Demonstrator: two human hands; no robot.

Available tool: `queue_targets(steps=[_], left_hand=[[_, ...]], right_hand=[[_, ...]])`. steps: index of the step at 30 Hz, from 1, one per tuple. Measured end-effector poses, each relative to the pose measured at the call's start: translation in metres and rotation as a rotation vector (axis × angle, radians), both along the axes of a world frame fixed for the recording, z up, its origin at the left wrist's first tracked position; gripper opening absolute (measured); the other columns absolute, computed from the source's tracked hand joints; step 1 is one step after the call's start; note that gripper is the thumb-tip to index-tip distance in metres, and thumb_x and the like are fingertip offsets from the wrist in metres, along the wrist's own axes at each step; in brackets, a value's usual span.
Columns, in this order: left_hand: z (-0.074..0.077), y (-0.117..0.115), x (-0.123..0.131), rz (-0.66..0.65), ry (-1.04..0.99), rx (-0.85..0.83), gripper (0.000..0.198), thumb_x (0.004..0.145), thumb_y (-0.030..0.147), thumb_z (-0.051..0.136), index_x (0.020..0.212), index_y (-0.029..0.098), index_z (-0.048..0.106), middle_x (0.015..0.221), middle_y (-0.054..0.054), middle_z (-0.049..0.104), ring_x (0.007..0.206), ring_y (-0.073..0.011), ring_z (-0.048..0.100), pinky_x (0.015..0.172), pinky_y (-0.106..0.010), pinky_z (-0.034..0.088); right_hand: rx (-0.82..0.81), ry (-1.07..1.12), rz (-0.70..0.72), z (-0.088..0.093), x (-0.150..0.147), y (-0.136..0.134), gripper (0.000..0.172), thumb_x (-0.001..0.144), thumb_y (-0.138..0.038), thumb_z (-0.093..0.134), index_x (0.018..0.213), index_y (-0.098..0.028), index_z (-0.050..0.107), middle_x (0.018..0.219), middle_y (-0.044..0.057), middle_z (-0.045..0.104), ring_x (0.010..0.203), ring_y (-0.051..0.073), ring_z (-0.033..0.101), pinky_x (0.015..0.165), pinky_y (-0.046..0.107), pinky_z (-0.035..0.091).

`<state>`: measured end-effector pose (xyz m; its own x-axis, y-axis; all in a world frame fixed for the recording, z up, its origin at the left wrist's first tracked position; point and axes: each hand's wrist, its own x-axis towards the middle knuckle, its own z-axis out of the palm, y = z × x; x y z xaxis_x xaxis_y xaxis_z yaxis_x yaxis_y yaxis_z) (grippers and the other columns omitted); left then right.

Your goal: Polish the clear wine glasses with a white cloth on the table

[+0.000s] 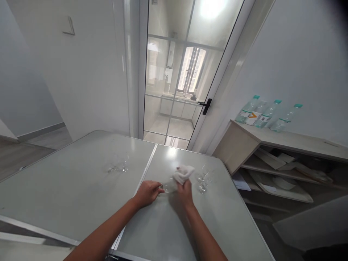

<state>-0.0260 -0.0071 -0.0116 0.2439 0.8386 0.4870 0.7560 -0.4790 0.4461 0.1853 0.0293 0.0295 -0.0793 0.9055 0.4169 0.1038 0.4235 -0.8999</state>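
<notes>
Dead centre of the frame, my left hand (148, 193) has its fingers pinched around a clear glass (166, 187) down low at the grey table (81, 195). My right hand (185, 192) is bunched tight on a white cloth (183, 174) that's pressed right up against that glass. Spare glasses (202, 183) stand just right of the cloth, another pair (118, 167) sits well off to the left, and bottles (268, 114) line the shelf (299, 139) at the right edge.
</notes>
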Motion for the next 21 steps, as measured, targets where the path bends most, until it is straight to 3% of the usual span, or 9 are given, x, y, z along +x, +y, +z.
queue_targets(steps=[1,3,5,7,9,11,14,17,21], left_hand=[[0.000,0.000,0.000,-0.019,0.029,0.014,0.014,0.092,0.032,0.066,0.088,0.020,0.072,0.066,-0.002,0.069,0.062,-0.0167,0.062,0.062,-0.027,0.038],[0.000,-0.002,0.000,-0.046,0.080,0.045,0.012,0.091,0.027,0.066,0.082,0.020,0.069,0.066,-0.002,0.069,0.060,-0.0170,0.061,0.061,-0.028,0.038],[0.001,-0.003,-0.002,-0.067,0.114,0.084,0.014,0.091,0.026,0.065,0.079,0.020,0.068,0.066,-0.003,0.068,0.059,-0.0168,0.061,0.062,-0.029,0.039],[0.002,-0.004,-0.003,-0.100,0.138,0.137,0.015,0.094,0.028,0.062,0.082,0.020,0.068,0.066,-0.003,0.067,0.059,-0.0168,0.061,0.062,-0.030,0.040],[0.002,-0.004,-0.004,-0.146,0.140,0.189,0.015,0.095,0.029,0.061,0.087,0.020,0.069,0.067,-0.004,0.066,0.060,-0.0168,0.061,0.063,-0.030,0.041],[0.001,-0.004,-0.003,-0.165,0.102,0.207,0.013,0.095,0.030,0.062,0.091,0.020,0.070,0.068,-0.004,0.067,0.060,-0.0162,0.061,0.064,-0.029,0.042],[0.002,-0.003,-0.001,-0.098,-0.042,0.139,0.016,0.095,0.033,0.063,0.094,0.020,0.070,0.068,-0.003,0.067,0.060,-0.0146,0.058,0.064,-0.028,0.041],[0.006,-0.001,0.002,-0.027,-0.233,-0.054,0.023,0.097,0.037,0.058,0.089,0.018,0.069,0.067,0.000,0.064,0.059,-0.0125,0.053,0.062,-0.025,0.039],[0.009,0.003,0.006,0.027,-0.402,-0.213,0.033,0.098,0.040,0.053,0.079,0.016,0.065,0.063,0.002,0.058,0.058,-0.0116,0.049,0.060,-0.023,0.037]], right_hand=[[0.014,-0.090,0.133,0.000,-0.004,-0.003,0.020,0.090,-0.030,0.058,0.105,-0.020,0.068,0.096,0.007,0.069,0.095,0.024,0.061,0.089,0.034,0.048],[0.057,-0.245,0.263,-0.002,-0.011,-0.008,0.017,0.086,-0.027,0.060,0.098,-0.020,0.069,0.096,0.006,0.068,0.090,0.023,0.061,0.084,0.032,0.048],[0.058,-0.330,0.248,-0.007,-0.014,-0.010,0.012,0.083,-0.025,0.061,0.089,-0.020,0.069,0.090,0.006,0.068,0.084,0.022,0.059,0.079,0.030,0.047],[-0.039,-0.332,0.173,-0.011,-0.013,-0.007,0.013,0.083,-0.029,0.062,0.078,-0.019,0.068,0.079,0.005,0.068,0.075,0.020,0.058,0.074,0.029,0.047],[-0.237,-0.223,0.152,-0.014,-0.012,-0.002,0.029,0.086,-0.041,0.061,0.072,-0.017,0.069,0.070,0.006,0.068,0.068,0.019,0.059,0.070,0.030,0.048],[-0.467,0.021,0.230,-0.012,-0.013,0.002,0.045,0.087,-0.055,0.058,0.076,-0.014,0.072,0.071,0.009,0.071,0.068,0.021,0.064,0.069,0.032,0.052],[-0.641,0.427,0.411,-0.005,-0.018,0.001,0.056,0.087,-0.064,0.053,0.096,-0.013,0.075,0.092,0.015,0.076,0.085,0.028,0.072,0.074,0.039,0.057],[-0.534,0.534,0.423,0.000,-0.025,-0.008,0.056,0.092,-0.062,0.048,0.119,-0.018,0.070,0.121,0.015,0.072,0.111,0.032,0.068,0.090,0.048,0.056],[-0.271,0.322,0.270,0.001,-0.029,-0.023,0.052,0.096,-0.049,0.053,0.140,-0.023,0.058,0.143,0.012,0.060,0.138,0.030,0.049,0.117,0.050,0.036]])
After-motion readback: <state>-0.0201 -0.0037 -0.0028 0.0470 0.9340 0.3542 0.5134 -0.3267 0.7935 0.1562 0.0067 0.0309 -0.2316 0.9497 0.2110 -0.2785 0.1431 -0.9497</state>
